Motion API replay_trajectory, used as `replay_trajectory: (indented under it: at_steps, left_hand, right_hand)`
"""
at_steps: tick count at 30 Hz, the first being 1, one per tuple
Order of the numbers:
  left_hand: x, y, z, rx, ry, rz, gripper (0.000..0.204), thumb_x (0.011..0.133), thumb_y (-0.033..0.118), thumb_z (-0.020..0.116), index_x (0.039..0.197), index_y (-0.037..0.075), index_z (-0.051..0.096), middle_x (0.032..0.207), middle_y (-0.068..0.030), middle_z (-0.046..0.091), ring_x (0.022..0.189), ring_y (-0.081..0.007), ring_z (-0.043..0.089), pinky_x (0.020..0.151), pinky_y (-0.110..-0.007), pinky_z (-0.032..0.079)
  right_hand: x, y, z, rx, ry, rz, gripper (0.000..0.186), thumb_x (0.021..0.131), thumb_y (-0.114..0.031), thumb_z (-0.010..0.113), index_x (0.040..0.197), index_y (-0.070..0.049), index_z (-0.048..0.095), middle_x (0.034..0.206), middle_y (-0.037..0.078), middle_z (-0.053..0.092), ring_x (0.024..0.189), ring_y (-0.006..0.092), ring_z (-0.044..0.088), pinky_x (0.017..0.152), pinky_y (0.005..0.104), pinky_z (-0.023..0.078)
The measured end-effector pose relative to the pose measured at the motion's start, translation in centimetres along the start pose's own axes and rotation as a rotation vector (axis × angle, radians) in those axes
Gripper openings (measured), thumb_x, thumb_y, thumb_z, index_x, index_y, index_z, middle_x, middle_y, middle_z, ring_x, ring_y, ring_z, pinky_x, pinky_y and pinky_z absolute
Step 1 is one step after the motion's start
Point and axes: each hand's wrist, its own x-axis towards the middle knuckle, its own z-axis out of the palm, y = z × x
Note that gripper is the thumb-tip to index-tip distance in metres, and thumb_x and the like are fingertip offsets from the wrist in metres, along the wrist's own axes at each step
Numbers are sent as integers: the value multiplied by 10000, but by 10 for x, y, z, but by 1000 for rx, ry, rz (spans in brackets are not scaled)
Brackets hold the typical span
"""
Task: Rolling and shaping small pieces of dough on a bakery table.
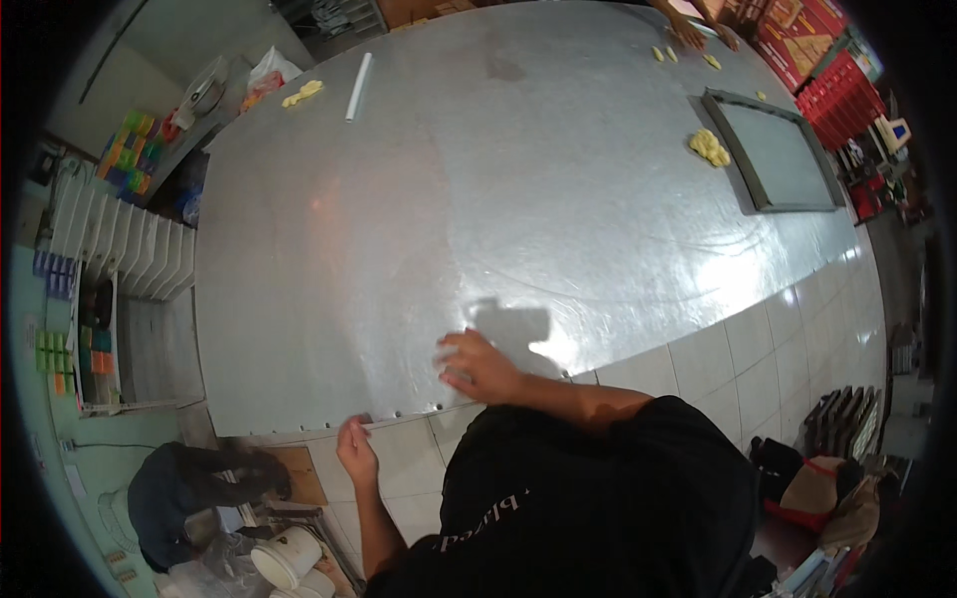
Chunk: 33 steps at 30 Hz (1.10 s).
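Note:
Over the near edge of a large metal-topped table (399,249), my right hand (480,367) is held with its fingers spread and slightly bent, and nothing shows in it. Its dark shadow falls on the metal just beyond. My left hand (357,450) is lower, beside the table's front edge, with loosely curled fingers and no object visible in it. Far from both hands, a white rod (359,88) lies at the back left near a strip of yellow dough (303,94). A yellow dough lump (709,149) sits at the right beside a rectangular metal tray (739,149).
Another person's hands (688,34) work at the far right edge near small dough pieces (665,54). Red crates (839,100) stand beyond the tray. White racks (125,239) line the left. A bent-over person (184,493) and white buckets (286,556) are at lower left.

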Motion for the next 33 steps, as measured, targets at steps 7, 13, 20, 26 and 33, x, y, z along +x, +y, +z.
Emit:
replay_trajectory:
  at_steps: [7, 13, 20, 26, 33]
  left_hand:
    - [-21, 50, 26, -1066, 121, 51, 533, 998, 382, 473, 1401, 39, 403, 1423, -169, 433, 1297, -247, 432, 1073, -412, 339]
    - [-24, 100, -89, -1490, 239, 313, 878, 897, 704, 349, 1490, 60, 279, 1521, -259, 249, 1414, -368, 239, 1151, -524, 148]
    - [0, -89, -198, 29, 627, 225, 839, 920, 602, 430, 1503, 39, 210, 1557, -238, 166, 1441, -397, 175, 1157, -481, 175]
    - [24, -30, -343, -1155, 328, 445, 919, 922, 643, 425, 1530, 80, 26, 1559, -209, 187, 1439, -305, 205, 1139, -481, 198]
    - [146, -196, -424, 281, 371, 590, 153, 819, 134, 667, 933, 34, 683, 1183, -202, 615, 1160, -417, 535, 1007, -488, 403]
  right_hand:
    - [70, -107, 73, 250, -316, -311, 486, 847, -328, 670, 1270, -109, 572, 1354, 179, 487, 1315, 349, 412, 1118, 541, 255]
    - [159, -128, 168, -154, -344, -531, 684, 935, -517, 478, 1464, -101, 354, 1547, 182, 249, 1444, 336, 208, 1172, 500, 136]
    - [228, -282, 315, 1385, -944, 347, 791, 996, -558, 297, 1522, -22, 48, 1596, 157, 64, 1480, 260, -11, 1187, 406, 34]
    - [294, -266, 396, 22, -421, -717, 620, 879, -351, 591, 1426, -110, 430, 1552, 218, 198, 1410, 442, 224, 1103, 645, 127]
    - [404, -167, 433, -592, -159, 278, 740, 920, -484, 485, 1492, -68, 266, 1537, 284, 165, 1428, 445, 150, 1104, 657, 83]
